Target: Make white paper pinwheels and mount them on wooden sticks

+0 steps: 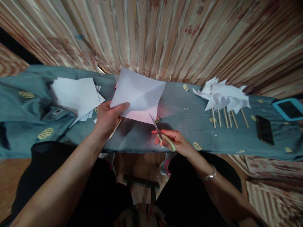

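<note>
A white square of paper (139,91) with diagonal creases is raised above the cloth, its left corner pinched in my left hand (109,116), thumb on top. My right hand (171,140) has its fingers through the handles of a pair of scissors (157,128) with pale yellow-green grips. The blade tips point up and left, right at the paper's lower right corner. From this angle I cannot tell whether the blades touch the paper. Part of a thin wooden stick (115,127) shows under my left hand.
A pile of white paper sheets (77,94) lies to the left. On the right, several white paper pinwheels (227,94) on wooden sticks overlap in a row. Beyond them are a dark phone (264,130) and a blue-framed device (288,109). A pleated curtain (151,37) hangs behind the blue-green cloth (184,126).
</note>
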Demonstrator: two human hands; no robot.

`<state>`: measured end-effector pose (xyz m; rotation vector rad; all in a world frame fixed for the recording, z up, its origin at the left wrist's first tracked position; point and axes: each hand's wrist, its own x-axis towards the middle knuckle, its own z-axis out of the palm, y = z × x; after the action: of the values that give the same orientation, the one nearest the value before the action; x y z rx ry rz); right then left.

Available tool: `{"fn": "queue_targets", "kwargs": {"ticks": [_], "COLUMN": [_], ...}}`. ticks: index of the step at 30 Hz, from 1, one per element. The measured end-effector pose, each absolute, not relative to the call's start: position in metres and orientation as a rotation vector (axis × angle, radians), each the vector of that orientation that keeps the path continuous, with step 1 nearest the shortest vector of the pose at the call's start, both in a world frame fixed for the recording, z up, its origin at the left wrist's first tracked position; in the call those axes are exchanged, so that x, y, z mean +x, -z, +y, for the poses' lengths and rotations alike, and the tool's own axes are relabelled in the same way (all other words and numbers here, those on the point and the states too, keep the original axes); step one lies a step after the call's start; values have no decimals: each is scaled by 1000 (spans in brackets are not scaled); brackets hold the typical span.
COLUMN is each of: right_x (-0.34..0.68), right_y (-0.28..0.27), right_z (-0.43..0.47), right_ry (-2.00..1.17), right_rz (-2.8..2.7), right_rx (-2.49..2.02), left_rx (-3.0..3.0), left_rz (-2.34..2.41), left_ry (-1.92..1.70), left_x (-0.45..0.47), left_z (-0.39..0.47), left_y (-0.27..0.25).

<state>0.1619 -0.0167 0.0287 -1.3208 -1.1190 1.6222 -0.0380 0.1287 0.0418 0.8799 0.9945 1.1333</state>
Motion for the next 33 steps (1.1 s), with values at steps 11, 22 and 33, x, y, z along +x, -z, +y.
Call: {"fn": "queue_targets", "kwargs": {"ticks": [11, 22, 33], "right_x": [163, 162, 161], "right_y": [-28, -29, -21], "right_z": [-17, -17, -17], "right_ry": [-1595, -1610, -1589], "right_rz": [-1180, -1148, -1123], "right_rx": [-1330, -1337, -1291], "left_rx": [851, 874, 863], "left_rz": [987, 994, 1032], "left_ry": [-1102, -1095, -1080], "left_x": [-36, -37, -37], "left_z": [127, 128, 128], "left_y": [-44, -40, -41]}}
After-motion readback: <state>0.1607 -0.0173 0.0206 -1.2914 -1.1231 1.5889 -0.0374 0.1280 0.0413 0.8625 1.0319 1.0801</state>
